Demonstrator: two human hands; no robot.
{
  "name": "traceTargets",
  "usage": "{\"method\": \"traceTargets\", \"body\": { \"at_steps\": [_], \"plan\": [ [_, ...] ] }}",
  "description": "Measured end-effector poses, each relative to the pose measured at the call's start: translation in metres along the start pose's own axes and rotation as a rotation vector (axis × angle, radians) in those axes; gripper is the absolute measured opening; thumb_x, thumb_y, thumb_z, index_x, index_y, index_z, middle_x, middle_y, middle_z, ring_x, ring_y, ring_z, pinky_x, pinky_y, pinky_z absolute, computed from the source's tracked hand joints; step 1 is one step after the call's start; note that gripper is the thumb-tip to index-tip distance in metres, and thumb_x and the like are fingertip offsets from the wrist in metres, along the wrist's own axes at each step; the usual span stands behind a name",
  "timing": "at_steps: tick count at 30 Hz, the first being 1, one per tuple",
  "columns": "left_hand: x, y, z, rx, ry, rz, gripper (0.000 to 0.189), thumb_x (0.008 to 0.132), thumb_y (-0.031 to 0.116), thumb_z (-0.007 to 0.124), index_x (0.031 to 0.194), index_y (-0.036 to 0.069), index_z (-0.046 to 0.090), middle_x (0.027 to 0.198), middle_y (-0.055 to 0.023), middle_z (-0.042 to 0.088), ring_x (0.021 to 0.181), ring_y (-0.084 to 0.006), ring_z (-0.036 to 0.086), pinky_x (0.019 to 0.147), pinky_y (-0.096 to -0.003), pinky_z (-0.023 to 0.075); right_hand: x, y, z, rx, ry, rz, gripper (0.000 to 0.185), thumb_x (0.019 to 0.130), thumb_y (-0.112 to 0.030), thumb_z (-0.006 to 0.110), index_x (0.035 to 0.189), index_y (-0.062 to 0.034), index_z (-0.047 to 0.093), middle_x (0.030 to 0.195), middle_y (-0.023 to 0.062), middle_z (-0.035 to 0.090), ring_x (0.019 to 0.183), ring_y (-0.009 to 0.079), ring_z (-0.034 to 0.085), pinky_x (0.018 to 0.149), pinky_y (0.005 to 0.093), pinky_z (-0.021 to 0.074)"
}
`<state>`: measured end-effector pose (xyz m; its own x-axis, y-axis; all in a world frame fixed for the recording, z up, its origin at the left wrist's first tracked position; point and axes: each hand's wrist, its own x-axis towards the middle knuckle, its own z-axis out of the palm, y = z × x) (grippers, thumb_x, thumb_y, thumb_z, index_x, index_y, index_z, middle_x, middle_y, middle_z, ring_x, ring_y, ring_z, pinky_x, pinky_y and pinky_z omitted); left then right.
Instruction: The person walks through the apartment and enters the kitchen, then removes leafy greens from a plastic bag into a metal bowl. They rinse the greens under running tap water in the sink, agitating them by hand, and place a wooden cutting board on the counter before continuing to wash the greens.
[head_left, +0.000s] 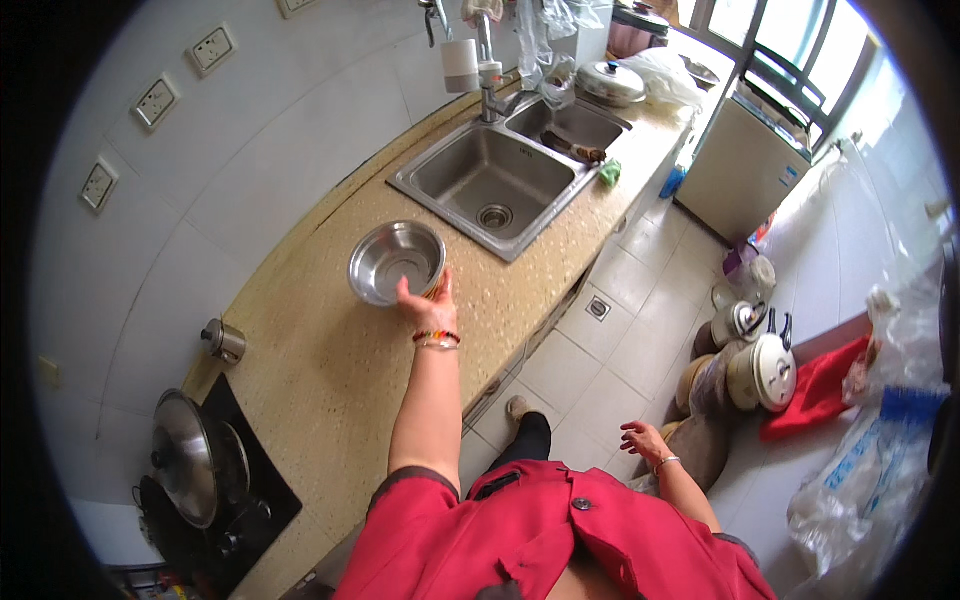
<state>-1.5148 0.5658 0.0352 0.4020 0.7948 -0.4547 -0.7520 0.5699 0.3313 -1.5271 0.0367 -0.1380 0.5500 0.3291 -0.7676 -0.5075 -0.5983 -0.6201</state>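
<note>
My left hand grips the near right side of a round stainless steel bowl, the thumb over its rim and the fingers around its outside. The bowl is above or on the speckled tan countertop; I cannot tell if it touches. No food shows inside it. A bit of orange-brown edge shows by my fingers, too small to make out. My right hand hangs over the floor at my side, fingers apart, holding nothing. Beyond the bowl lies a steel double-basin sink with a tap at its back.
A lidded wok stands on the black cooktop, near a small steel canister. A dark object and a green cloth are by the smaller basin. Pressure cookers line the right wall; a washing machine stands farther off.
</note>
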Motion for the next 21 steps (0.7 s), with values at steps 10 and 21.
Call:
{"method": "traceTargets", "body": {
  "at_steps": [10, 21],
  "plan": [
    [0.131, 0.09, -0.031, -0.011, 0.158, 0.175, 0.055, 0.079, 0.018, 0.052, 0.127, -0.008, 0.054, 0.126, -0.0242, 0.061, 0.114, -0.0468, 0.061, 0.094, -0.0601, 0.0571, 0.171, -0.085, -0.05, -0.427, -0.062, -0.059, 0.04, 0.089, -0.012, 0.046, 0.123, -0.0028, 0.065, 0.085, 0.0175, 0.073, 0.075, 0.024, 0.075, 0.059, 0.0348, 0.0566],
    [0.138, 0.184, -0.029, 0.02, -0.04, 0.136, 0.093, 0.081, 0.026, 0.076, 0.151, -0.008, 0.024, 0.154, -0.0279, 0.033, 0.14, -0.0439, 0.038, 0.11, -0.0548, 0.0465, 0.35, -0.173, 0.007, -0.198, -0.097, -0.111, 0.047, 0.104, -0.036, 0.046, 0.135, -0.0013, 0.052, 0.091, 0.0203, 0.073, 0.067, 0.0252, 0.073, 0.057, 0.0381, 0.0581]
  ]
}}
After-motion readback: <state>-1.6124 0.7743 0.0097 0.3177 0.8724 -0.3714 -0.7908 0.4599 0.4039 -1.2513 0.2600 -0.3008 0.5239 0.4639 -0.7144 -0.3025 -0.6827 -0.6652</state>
